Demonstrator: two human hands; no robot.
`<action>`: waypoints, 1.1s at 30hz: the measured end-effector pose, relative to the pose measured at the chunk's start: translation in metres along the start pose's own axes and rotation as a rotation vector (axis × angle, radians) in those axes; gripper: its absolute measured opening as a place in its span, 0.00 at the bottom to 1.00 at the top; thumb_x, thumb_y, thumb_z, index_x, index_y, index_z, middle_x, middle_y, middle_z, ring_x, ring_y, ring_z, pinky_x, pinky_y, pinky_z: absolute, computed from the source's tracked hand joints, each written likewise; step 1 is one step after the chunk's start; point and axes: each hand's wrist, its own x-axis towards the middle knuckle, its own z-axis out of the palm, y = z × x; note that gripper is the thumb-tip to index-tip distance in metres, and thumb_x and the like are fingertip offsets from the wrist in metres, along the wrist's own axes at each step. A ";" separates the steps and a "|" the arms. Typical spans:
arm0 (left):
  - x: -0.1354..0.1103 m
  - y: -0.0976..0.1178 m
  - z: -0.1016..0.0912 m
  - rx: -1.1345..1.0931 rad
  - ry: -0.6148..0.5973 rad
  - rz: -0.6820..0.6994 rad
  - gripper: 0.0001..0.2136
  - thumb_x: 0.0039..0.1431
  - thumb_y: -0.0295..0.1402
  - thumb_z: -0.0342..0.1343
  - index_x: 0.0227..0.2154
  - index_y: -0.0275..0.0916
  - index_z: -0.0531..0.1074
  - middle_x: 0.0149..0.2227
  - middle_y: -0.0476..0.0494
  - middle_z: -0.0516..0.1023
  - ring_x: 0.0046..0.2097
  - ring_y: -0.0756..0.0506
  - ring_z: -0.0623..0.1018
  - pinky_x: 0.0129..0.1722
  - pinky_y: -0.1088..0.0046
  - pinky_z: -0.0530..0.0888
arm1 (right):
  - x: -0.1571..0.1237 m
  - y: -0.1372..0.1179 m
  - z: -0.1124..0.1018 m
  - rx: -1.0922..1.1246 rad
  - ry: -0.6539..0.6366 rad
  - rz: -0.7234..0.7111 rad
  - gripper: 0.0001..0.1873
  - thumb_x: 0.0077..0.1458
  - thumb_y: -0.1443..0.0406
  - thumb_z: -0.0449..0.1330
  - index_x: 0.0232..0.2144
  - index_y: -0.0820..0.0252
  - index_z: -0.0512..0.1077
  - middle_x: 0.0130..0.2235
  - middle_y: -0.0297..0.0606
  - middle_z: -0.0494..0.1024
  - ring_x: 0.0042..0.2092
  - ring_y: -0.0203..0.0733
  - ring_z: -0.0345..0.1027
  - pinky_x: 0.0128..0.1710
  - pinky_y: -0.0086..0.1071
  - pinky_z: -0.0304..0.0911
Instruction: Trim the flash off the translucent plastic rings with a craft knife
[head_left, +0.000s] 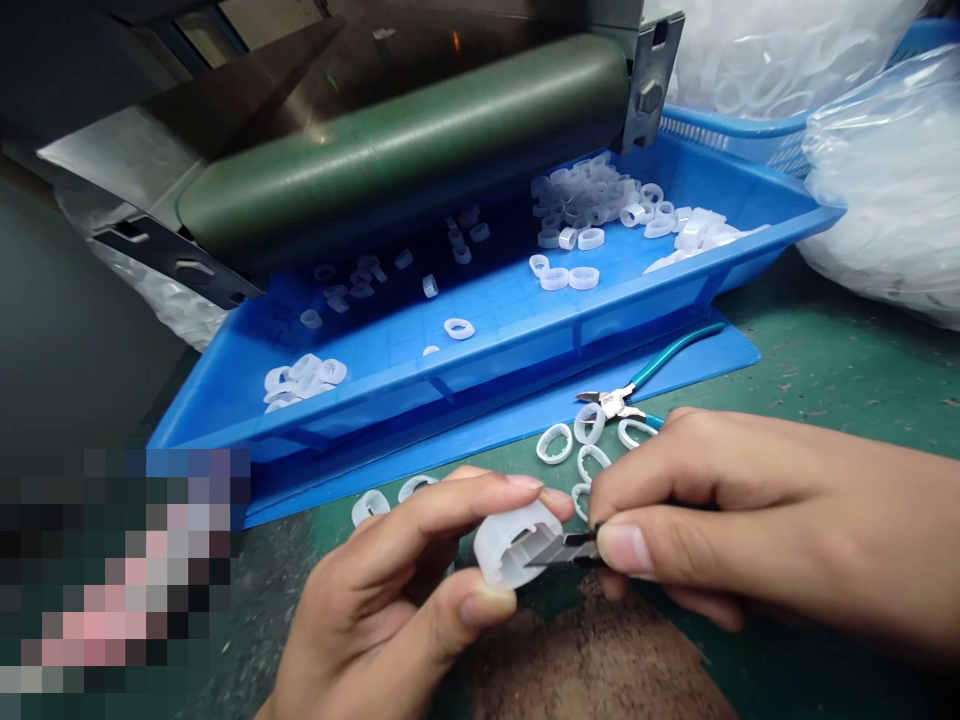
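Observation:
My left hand (405,590) pinches a translucent white plastic ring part (504,548) between thumb and fingers. My right hand (750,530) grips a small metal blade (564,548) whose tip rests against the part's opening. Both hands hover over a green mat (825,360) near the front edge. A few loose white rings (581,450) lie on the mat just beyond my fingers, beside teal-handled cutting pliers (637,385).
A blue plastic tray (525,350) holds several white rings under a dark green conveyor roller (405,150). Clear bags of white parts (885,180) sit at the right, with a blue basket (735,125) behind. A brown worn patch (600,660) marks the mat.

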 end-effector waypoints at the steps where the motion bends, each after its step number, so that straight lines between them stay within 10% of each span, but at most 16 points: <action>1: 0.000 0.000 0.000 -0.007 -0.002 0.005 0.09 0.69 0.49 0.81 0.49 0.63 0.96 0.46 0.51 0.98 0.49 0.42 0.96 0.51 0.76 0.91 | 0.000 -0.001 -0.001 0.053 -0.028 0.026 0.20 0.72 0.54 0.69 0.27 0.54 0.78 0.25 0.26 0.74 0.27 0.37 0.65 0.24 0.28 0.57; 7: 0.001 -0.001 0.000 0.016 0.069 -0.049 0.10 0.66 0.50 0.83 0.48 0.64 0.96 0.48 0.56 0.98 0.51 0.47 0.96 0.52 0.86 0.87 | 0.000 -0.016 -0.009 0.266 -0.189 0.088 0.22 0.72 0.49 0.74 0.30 0.56 0.81 0.24 0.26 0.73 0.25 0.33 0.61 0.23 0.24 0.56; 20: 0.006 -0.008 -0.019 0.137 -0.137 0.084 0.13 0.76 0.42 0.77 0.60 0.64 0.93 0.55 0.51 0.98 0.56 0.42 0.96 0.57 0.78 0.89 | -0.009 -0.015 -0.005 -0.254 0.008 0.024 0.20 0.79 0.54 0.59 0.45 0.57 0.88 0.32 0.33 0.82 0.34 0.45 0.78 0.34 0.36 0.68; 33: 0.005 -0.007 -0.020 0.154 -0.173 0.099 0.13 0.77 0.44 0.76 0.60 0.63 0.93 0.53 0.50 0.97 0.52 0.43 0.95 0.55 0.79 0.88 | -0.001 -0.019 -0.010 0.007 -0.154 0.153 0.24 0.75 0.46 0.68 0.31 0.54 0.79 0.29 0.30 0.77 0.32 0.41 0.68 0.31 0.31 0.62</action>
